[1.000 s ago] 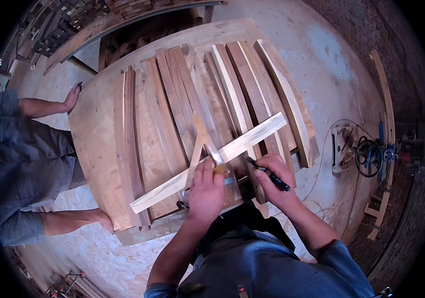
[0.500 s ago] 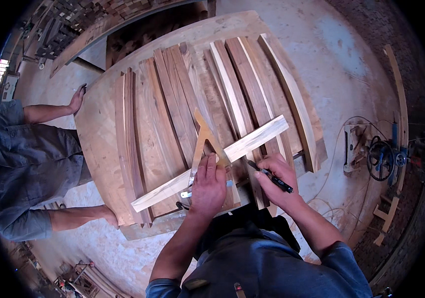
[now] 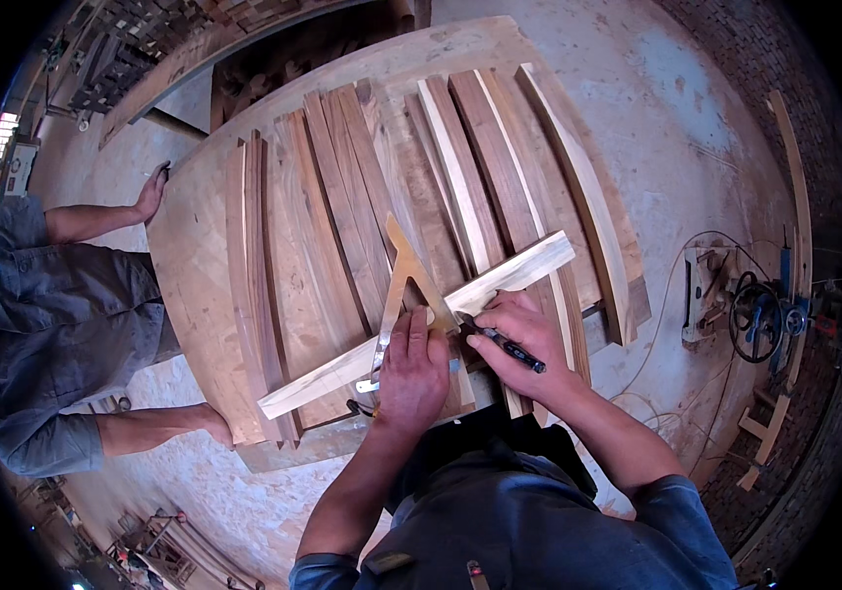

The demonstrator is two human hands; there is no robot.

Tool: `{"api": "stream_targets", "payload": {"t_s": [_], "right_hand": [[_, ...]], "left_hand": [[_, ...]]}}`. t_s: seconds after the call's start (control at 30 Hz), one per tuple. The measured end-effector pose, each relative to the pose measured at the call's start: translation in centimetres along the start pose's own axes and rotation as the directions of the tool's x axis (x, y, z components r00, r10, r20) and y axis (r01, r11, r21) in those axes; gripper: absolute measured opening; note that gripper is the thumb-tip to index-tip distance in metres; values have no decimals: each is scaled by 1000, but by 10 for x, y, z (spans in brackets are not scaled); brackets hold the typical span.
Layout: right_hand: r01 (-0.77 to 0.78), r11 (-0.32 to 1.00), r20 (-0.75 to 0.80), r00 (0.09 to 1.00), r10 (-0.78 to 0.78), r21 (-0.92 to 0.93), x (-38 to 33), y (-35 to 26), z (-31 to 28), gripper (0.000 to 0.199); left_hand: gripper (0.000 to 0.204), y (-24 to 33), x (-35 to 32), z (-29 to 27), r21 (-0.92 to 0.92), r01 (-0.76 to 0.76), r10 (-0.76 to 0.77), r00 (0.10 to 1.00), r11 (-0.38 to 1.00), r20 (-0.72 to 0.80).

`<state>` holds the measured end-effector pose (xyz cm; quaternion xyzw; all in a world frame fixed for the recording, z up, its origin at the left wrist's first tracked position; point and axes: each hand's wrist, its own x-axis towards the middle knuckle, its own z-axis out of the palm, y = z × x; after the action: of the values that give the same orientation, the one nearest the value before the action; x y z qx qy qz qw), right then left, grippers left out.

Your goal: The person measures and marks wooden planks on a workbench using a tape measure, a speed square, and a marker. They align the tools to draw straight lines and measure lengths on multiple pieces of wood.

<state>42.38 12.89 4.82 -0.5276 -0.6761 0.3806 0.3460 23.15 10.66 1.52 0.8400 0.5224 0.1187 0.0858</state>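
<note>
Rough, dusty workshop floor (image 3: 667,187) spreads around a broad plywood desk (image 3: 190,295), and well left of both grips a co-worker in grey clothes (image 3: 57,305) has hands at its edge. Long brown wooden boards (image 3: 347,197) lie on it in a row, running away beyond the grips. Across them, under the left grip and just ahead of the right one, slants a straight pale wooden batten (image 3: 510,273), its long axis going from near left to far right.

From where I stand, the left hand (image 3: 415,369) has its fingers together, clamped on a flat tan triangular set square (image 3: 398,254) laid over the batten, the sharp corner pointing away beyond that grip. The right hand (image 3: 519,339) is closed round a slim black marker pen (image 3: 524,357), which slopes forward and leftward from it. Everything turns on the pen's tip: it sits just beside the square's right-hand edge at the batten's near side, between the two grips, the right one nearer. Whether it touches the wood, I can't tell.
</note>
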Motion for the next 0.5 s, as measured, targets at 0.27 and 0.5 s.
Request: {"api": "stream_targets", "payload": {"t_s": [0.27,0.5], "right_hand": [[19,999,20,1000,-18,-38,3,1,2,20],[14,999,14,1000,-13,-30,5,0,3,20]], "left_hand": [[22,0,1,-1,0,6,-6,1000,1000,17],[22,1,2,-3,1,15,-15,1000,1000,19]]}}
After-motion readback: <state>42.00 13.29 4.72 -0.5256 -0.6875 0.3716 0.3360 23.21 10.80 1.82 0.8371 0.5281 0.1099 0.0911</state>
